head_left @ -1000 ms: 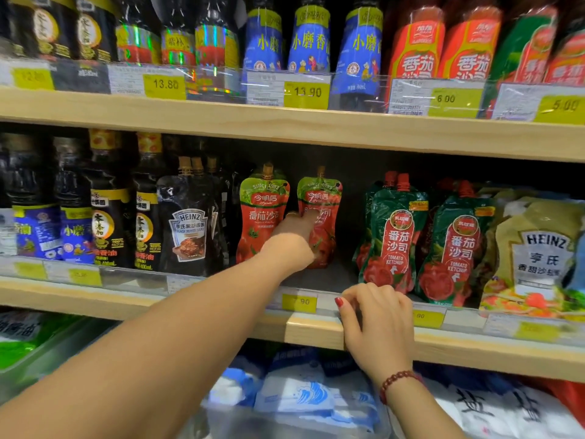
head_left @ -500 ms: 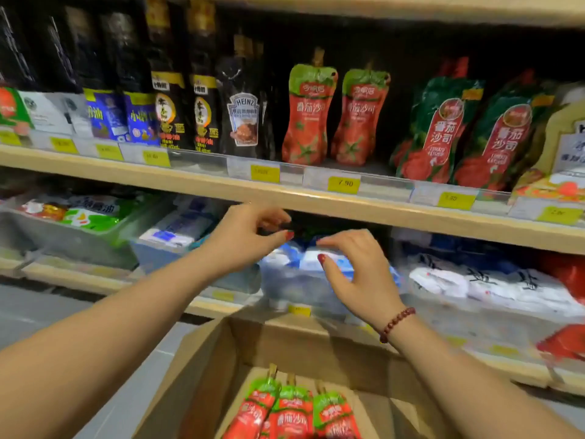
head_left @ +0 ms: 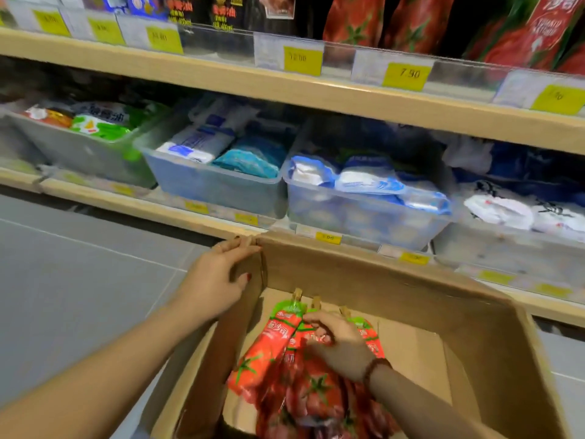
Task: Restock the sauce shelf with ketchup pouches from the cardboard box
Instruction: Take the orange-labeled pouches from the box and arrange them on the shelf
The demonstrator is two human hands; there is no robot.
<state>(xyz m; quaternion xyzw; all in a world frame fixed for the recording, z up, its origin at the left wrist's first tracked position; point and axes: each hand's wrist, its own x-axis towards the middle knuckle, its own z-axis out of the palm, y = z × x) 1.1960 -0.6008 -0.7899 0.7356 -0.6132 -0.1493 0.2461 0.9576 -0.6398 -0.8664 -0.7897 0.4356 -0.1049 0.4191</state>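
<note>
Facing you, the sauce shelf (head_left: 316,90) carries ketchup pouches (head_left: 354,19) up top; below it sits the open cardboard box (head_left: 395,280) on the floor. Your left hand (head_left: 212,283) clamps the box's near-left corner flap — grip closed on cardboard. Your right hand (head_left: 340,343) pinches the red ketchup pouches (head_left: 272,340) lying inside the box.

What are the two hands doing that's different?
The left hand sits up on the cardboard box, fingers along the top edge of its corner, while the right hand is down inside the box. The left hand touches only cardboard; the right hand's fingers curl onto the red ketchup pouches. Only the right wrist wears a bead bracelet. Both have red-painted nails.
</note>
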